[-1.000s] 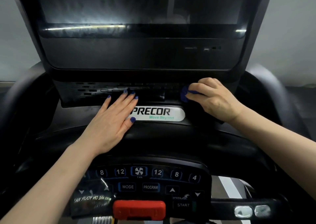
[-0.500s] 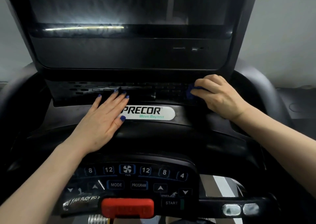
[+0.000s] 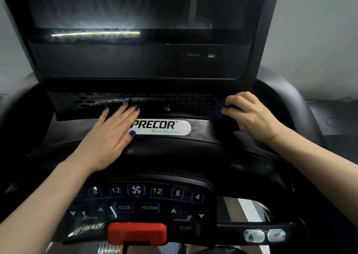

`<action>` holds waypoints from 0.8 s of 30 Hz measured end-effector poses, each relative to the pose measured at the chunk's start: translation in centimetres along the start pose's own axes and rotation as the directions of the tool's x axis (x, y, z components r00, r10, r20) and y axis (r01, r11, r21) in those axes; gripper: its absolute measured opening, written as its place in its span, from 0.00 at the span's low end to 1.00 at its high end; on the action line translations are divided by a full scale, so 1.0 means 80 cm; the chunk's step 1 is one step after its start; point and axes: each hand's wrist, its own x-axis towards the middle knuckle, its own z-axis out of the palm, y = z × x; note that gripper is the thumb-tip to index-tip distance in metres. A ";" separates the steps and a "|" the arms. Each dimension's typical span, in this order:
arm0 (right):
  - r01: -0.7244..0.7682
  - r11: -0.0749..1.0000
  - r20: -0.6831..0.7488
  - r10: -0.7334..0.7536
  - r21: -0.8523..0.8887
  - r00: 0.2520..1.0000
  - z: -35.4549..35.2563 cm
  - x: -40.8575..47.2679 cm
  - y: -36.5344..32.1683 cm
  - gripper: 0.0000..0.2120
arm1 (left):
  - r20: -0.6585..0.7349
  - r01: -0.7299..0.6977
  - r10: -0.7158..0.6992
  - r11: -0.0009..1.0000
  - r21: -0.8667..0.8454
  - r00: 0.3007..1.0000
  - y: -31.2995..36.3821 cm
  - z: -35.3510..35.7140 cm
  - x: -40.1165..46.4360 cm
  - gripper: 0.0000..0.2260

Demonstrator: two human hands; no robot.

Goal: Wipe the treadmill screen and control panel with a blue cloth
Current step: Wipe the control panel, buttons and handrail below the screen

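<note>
Left hand: your left hand [image 3: 114,135] lies flat on the treadmill console, fingers straight and together, palm down; its fingertips reach the slotted vent strip [image 3: 135,100] and the thumb touches the left end of the PRECOR badge [image 3: 160,127].
Right hand: your right hand [image 3: 251,114] is curled around the blue cloth [image 3: 219,110], pressing it to the right end of the vent strip.
Blue cloth: bunched small, only a fold shows past your fingers, just right of the badge and below the screen [image 3: 135,11].
Screen: dark and glossy, upright at the far edge of the console, with a bright streak of reflected light near its lower edge.
Control panel [image 3: 147,199]: at the near edge, between your forearms, with fan, MODE, PROGRAM and START keys; a red stop clip [image 3: 136,233] sits at its front.
</note>
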 end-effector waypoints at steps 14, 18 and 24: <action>0.037 0.998 0.077 -0.042 0.058 0.996 -0.015 -0.003 -0.004 0.23 | -0.017 -0.017 0.017 1.000 0.002 1.000 -0.001 0.001 0.001 0.29; -0.035 0.998 0.070 0.031 0.055 0.997 -0.013 -0.011 -0.011 0.14 | -0.011 -0.025 0.025 1.000 -0.010 1.000 -0.004 0.002 0.002 0.29; -0.132 0.990 0.063 0.129 0.052 0.990 0.000 0.014 -0.047 0.11 | 0.015 -0.031 0.032 0.999 -0.043 0.999 -0.005 0.002 0.001 0.31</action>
